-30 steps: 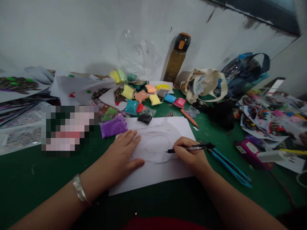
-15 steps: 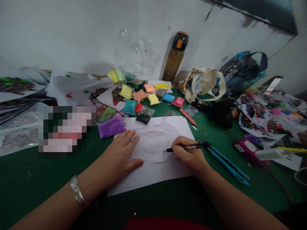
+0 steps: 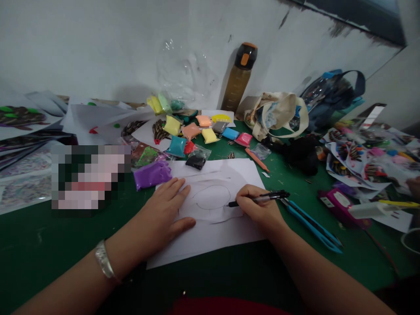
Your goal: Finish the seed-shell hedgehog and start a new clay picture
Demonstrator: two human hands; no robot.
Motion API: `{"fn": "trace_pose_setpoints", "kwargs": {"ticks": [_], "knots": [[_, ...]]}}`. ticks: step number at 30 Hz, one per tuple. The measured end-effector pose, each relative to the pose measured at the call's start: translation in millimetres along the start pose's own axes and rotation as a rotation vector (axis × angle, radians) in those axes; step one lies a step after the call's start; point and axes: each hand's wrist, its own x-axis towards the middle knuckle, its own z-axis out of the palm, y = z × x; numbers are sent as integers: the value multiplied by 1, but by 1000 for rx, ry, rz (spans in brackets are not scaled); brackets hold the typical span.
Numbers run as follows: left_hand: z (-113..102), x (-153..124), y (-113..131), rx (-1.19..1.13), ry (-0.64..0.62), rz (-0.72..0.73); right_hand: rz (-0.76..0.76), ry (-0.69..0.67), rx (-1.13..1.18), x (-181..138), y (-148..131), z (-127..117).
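Barely shifted, the right hand (image 3: 259, 212) pinches the pen (image 3: 272, 196), tip creeping along the circle (image 3: 212, 197). Best the left hand (image 3: 164, 216), fingers flat, keeps pinning the paper (image 3: 213, 236).

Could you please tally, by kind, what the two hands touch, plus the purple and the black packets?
Black pen: 1
White sheet: 1
Purple packet: 1
Black packet: 1
Total: 4

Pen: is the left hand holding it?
No, the right hand holds the pen, tip on the paper, while the left hand lies flat on that sheet.
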Motion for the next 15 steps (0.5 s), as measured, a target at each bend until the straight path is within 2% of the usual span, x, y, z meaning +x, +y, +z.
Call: {"fn": "trace_pose_setpoints", "kwargs": {"ticks": [7,11,15], "knots": [[0,1,0,3,7,10,-23,-16,-42,0,1,0],[1,0,-1,0,11,8,1,-64,12,0,1,-2],[0,0,0,5,0,-1,7,-34,52,0,1,-3]]}}
